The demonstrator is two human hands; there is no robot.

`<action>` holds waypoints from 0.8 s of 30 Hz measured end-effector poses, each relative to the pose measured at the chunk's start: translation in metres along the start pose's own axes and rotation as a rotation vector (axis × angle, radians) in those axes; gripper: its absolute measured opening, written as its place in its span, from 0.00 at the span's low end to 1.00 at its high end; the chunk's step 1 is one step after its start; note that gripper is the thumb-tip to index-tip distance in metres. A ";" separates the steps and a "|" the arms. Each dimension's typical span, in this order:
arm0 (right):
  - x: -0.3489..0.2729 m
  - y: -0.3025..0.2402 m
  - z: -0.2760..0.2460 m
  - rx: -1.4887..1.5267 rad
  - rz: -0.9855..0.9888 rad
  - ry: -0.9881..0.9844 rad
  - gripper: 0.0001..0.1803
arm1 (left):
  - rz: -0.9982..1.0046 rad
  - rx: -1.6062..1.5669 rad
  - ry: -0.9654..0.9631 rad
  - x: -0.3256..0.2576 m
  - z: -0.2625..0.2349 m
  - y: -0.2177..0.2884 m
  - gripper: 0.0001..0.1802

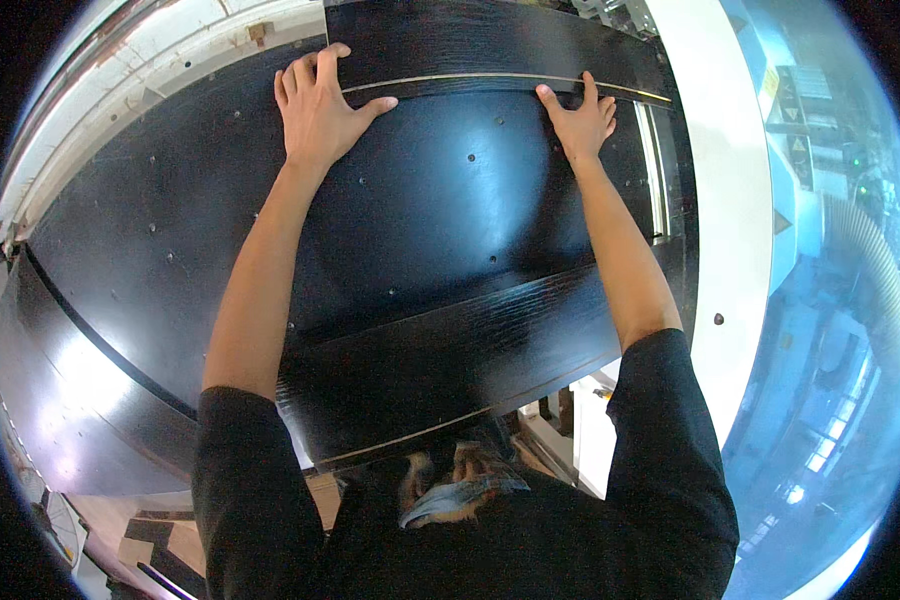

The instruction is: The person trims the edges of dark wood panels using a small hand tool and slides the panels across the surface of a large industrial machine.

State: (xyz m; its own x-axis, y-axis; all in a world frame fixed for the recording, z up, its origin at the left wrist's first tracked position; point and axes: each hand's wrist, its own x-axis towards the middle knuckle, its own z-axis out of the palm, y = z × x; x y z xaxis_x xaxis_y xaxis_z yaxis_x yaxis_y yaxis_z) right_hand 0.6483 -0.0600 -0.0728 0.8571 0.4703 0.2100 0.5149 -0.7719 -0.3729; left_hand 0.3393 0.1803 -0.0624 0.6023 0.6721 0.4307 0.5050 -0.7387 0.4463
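A long black wood-grain board [490, 40] lies at the far side of a dark, smooth worktop [430, 200]; a pale line runs along its near edge. At the board's left corner is my left hand [318, 115], its bent fingers by the end and its thumb stretched along the near edge. My right hand [580, 125] touches the near edge farther right with thumb and index finger apart, the other fingers curled. Neither hand wraps round the board. A second black wood-grain board [450, 365] lies close to my body, between my forearms.
A white machine edge [732, 250] runs along the right, beside a clear bluish cover [820, 380] with a ribbed hose [865, 240] beyond it. A pale metal slot [655, 170] lies near my right forearm. Small dark holes dot the worktop. A pale rail [170, 90] curves at the far left.
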 end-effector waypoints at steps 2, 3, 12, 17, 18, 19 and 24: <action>0.001 0.001 -0.001 -0.021 0.020 -0.009 0.68 | 0.019 -0.024 0.023 -0.001 0.002 0.002 0.50; 0.002 0.001 0.000 -0.022 0.020 -0.013 0.68 | 0.010 -0.014 0.018 -0.002 0.003 0.001 0.50; 0.002 0.002 0.002 -0.025 0.012 -0.009 0.66 | 0.000 0.042 0.024 -0.004 0.002 0.002 0.49; 0.002 0.003 0.002 -0.028 0.010 -0.012 0.65 | 0.003 0.051 -0.010 -0.002 -0.003 0.004 0.49; 0.003 0.001 0.003 -0.028 0.012 -0.012 0.65 | 0.004 0.044 0.002 -0.002 -0.004 0.003 0.49; 0.003 0.001 0.002 -0.027 0.013 -0.012 0.66 | 0.005 0.037 0.014 -0.002 -0.004 0.003 0.49; 0.000 0.000 0.000 -0.032 0.017 -0.023 0.66 | -0.019 0.046 -0.021 -0.002 -0.006 0.006 0.49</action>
State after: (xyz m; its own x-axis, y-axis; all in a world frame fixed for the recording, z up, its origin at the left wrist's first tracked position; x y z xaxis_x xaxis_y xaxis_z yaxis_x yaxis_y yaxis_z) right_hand 0.6484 -0.0597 -0.0729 0.8652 0.4668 0.1830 0.5012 -0.7928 -0.3469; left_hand 0.3377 0.1749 -0.0557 0.6053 0.6850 0.4055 0.5442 -0.7279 0.4171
